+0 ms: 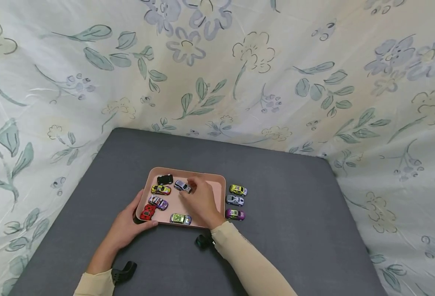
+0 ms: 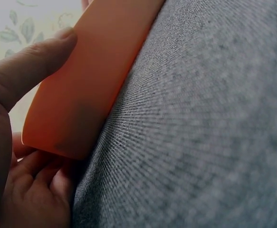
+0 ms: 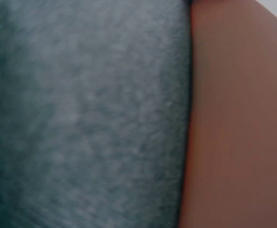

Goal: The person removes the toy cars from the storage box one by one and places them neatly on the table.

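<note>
1. Sitting on the grey table (image 1: pixel 284 213), a pink tray (image 1: pixel 217 185) is seen holding six toy cars: black car (image 1: pixel 164 179), yellow car (image 1: pixel 160 189), silver car (image 1: pixel 182 186), purple-white car (image 1: pixel 158 202), red car (image 1: pixel 148 211), green car (image 1: pixel 180 218).
2. The silver car is pinched by the right hand (image 1: pixel 201 201), fingers curled over it inside the tray, near its far middle.
3. The tray's near-left corner is gripped by the left hand (image 1: pixel 126 226); in the left wrist view the thumb (image 2: pixel 31 71) is pressed on the tray wall (image 2: pixel 81 90), fingers curled beneath.
4. Just right of the tray, outside it, three cars are lined up: yellow-green car (image 1: pixel 238 189), white car (image 1: pixel 235 200), purple car (image 1: pixel 235 214).
5. Markings on the cars are too small to be read.
6. Floral cloth (image 1: pixel 217 61) is draped behind.
</note>
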